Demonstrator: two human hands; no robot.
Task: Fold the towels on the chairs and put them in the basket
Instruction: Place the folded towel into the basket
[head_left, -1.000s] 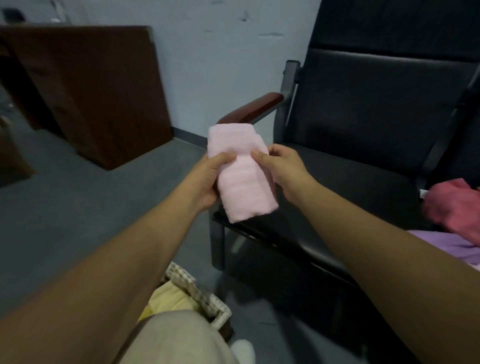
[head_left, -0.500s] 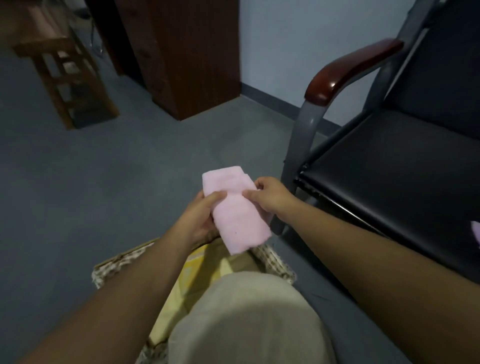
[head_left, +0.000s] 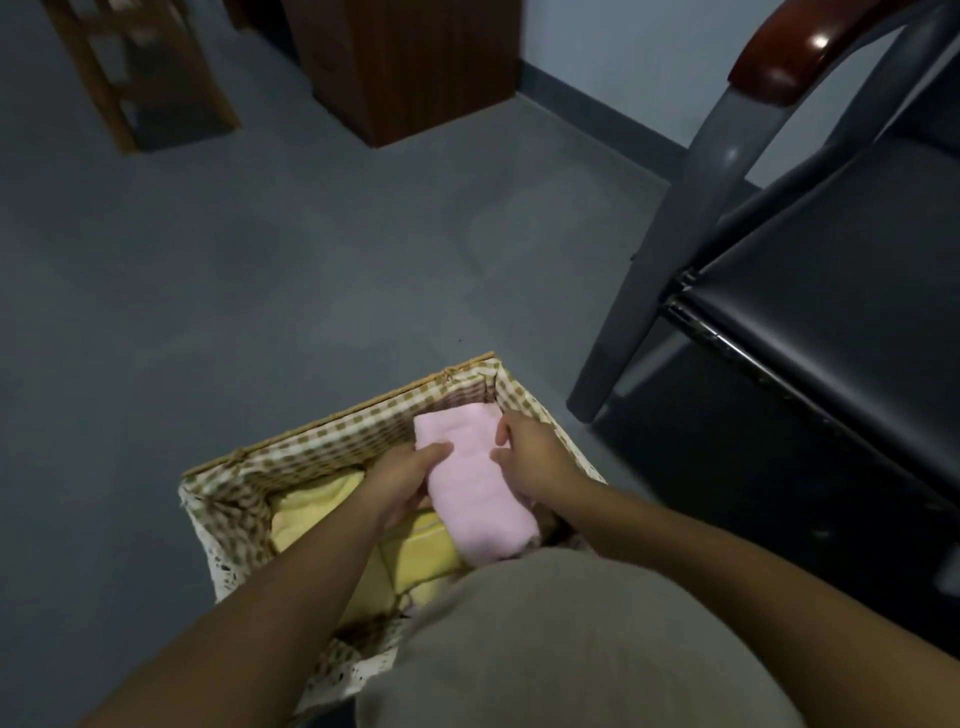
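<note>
A folded pink towel sits low inside the wicker basket, which has a checked cloth lining and stands on the floor in front of me. My left hand grips the towel's left side, thumb on top. My right hand holds its right edge with curled fingers. Folded yellow towels lie in the basket under and beside the pink one. The black chair stands at the right, its seat bare in this view.
The chair's grey leg and red-brown armrest rise close to the basket's right corner. A dark wooden cabinet and a wooden stool stand at the back. Grey floor spreads to the left. My beige-clad knee covers the basket's near edge.
Both hands have carried the pink towel from in front of the chair down into the basket. The view has tipped downward, so the red and purple cloths on the chair have left it.
</note>
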